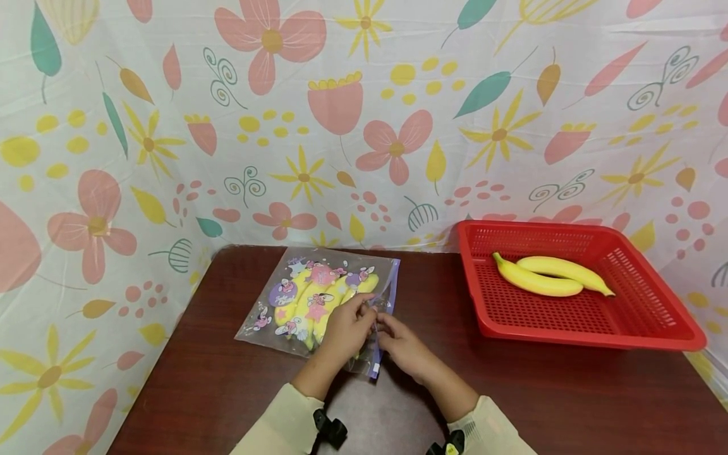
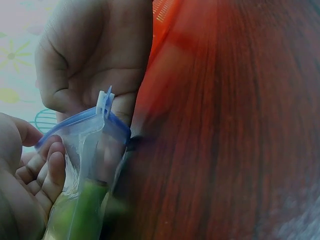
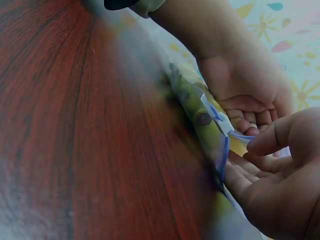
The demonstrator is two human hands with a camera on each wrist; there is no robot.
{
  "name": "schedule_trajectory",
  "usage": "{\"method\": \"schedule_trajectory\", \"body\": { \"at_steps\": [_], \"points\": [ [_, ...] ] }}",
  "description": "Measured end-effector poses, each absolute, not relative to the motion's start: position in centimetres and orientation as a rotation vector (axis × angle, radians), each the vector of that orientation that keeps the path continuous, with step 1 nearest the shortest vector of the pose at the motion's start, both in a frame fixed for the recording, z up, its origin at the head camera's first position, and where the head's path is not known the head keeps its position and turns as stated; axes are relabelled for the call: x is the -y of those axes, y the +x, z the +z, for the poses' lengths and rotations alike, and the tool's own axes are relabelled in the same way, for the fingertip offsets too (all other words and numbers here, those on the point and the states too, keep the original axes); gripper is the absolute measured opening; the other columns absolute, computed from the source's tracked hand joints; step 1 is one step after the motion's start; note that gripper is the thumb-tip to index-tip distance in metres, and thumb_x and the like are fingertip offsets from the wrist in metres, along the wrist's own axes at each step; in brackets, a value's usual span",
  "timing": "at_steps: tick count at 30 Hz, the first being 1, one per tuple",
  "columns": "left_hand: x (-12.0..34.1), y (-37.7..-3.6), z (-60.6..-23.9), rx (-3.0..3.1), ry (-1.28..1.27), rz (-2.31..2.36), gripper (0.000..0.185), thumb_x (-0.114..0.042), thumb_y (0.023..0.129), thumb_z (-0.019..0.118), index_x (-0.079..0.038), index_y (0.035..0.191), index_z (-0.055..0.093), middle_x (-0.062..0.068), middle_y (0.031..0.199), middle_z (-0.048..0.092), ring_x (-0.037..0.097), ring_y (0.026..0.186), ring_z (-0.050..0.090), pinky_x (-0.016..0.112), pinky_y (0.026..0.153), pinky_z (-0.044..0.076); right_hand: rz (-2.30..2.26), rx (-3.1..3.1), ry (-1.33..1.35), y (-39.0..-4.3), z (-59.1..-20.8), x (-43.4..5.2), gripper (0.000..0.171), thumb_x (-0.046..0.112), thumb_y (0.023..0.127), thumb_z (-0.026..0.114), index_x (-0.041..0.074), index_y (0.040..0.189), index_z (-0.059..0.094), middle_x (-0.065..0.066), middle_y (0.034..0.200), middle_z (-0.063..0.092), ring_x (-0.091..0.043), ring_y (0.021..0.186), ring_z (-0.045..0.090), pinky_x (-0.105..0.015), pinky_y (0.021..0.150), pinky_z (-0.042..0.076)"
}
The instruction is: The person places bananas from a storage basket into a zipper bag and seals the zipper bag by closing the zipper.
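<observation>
A clear zip bag (image 1: 296,297) printed with cartoon figures lies on the dark wooden table (image 1: 227,385), with several yellow bananas (image 1: 318,309) inside. Its blue zip strip (image 1: 391,291) runs along the right edge. My left hand (image 1: 361,316) rests on the bag and pinches that edge with curled fingers. My right hand (image 1: 388,330) meets it from the right and pinches the strip. In the left wrist view the white-blue slider (image 2: 105,102) stands up between the left hand (image 2: 35,185) and the right hand (image 2: 95,60). The right wrist view shows my thumb (image 3: 270,140) on the strip (image 3: 222,150).
A red plastic basket (image 1: 654,316) stands at the right of the table with two loose bananas (image 1: 546,275) in it. A flowered cloth (image 1: 364,114) hangs behind and at both sides. Bare table lies between bag and basket.
</observation>
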State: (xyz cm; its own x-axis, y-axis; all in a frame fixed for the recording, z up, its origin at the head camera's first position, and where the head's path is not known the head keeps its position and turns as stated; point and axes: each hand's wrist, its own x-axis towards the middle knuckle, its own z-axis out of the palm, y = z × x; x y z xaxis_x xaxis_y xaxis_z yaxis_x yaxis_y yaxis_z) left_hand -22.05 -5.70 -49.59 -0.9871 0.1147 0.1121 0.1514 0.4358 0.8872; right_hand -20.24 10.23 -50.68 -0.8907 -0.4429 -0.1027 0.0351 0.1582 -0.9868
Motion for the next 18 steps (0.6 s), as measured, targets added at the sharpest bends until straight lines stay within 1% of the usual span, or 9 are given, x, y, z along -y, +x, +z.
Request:
{"method": "schedule_trajectory", "body": {
  "at_steps": [3, 6, 12, 18],
  "points": [
    [5.71, -22.09, -49.61, 2.633, -0.236, -1.635, 0.034, -0.022, 0.098, 0.058, -0.015, 0.129, 0.068, -0.003, 0.079, 0.066, 0.007, 0.060, 0.060, 0.024, 0.056, 0.049, -1.794, -2.087, -0.356, -20.28, -50.58, -10.25, 0.051, -0.001, 0.096, 0.044, -0.005, 0.146, 0.042, -0.027, 0.128, 0.059, -0.026, 0.104, 0.064, -0.032, 0.088, 0.052],
    [5.69, -22.14, -49.64, 2.632, -0.229, -1.637, 0.033, -0.022, 0.098, 0.058, -0.015, 0.129, 0.068, -0.003, 0.078, 0.066, 0.006, 0.060, 0.061, 0.024, 0.056, 0.050, -1.810, -2.107, -0.329, -20.39, -50.57, -10.24, 0.049, -0.001, 0.094, 0.045, -0.006, 0.144, 0.045, -0.026, 0.126, 0.060, -0.022, 0.102, 0.064, -0.030, 0.084, 0.052],
    [5.70, -22.11, -49.50, 2.629, -0.228, -1.638, 0.031, -0.022, 0.098, 0.059, -0.015, 0.127, 0.068, -0.003, 0.077, 0.066, 0.006, 0.059, 0.060, 0.024, 0.054, 0.048, -1.854, -2.144, -0.297, -20.59, -50.35, -10.28, 0.042, -0.003, 0.093, 0.047, -0.007, 0.135, 0.050, -0.029, 0.123, 0.060, -0.019, 0.096, 0.063, -0.030, 0.079, 0.054],
    [5.73, -22.20, -49.61, 2.625, -0.223, -1.663, 0.031, -0.023, 0.098, 0.059, -0.015, 0.127, 0.068, -0.002, 0.078, 0.066, 0.007, 0.059, 0.060, 0.024, 0.051, 0.047, -1.896, -2.170, -0.271, -20.67, -49.96, -10.42, 0.034, -0.006, 0.090, 0.049, -0.008, 0.124, 0.052, -0.029, 0.118, 0.060, -0.017, 0.089, 0.062, -0.029, 0.071, 0.052]
  ]
}}
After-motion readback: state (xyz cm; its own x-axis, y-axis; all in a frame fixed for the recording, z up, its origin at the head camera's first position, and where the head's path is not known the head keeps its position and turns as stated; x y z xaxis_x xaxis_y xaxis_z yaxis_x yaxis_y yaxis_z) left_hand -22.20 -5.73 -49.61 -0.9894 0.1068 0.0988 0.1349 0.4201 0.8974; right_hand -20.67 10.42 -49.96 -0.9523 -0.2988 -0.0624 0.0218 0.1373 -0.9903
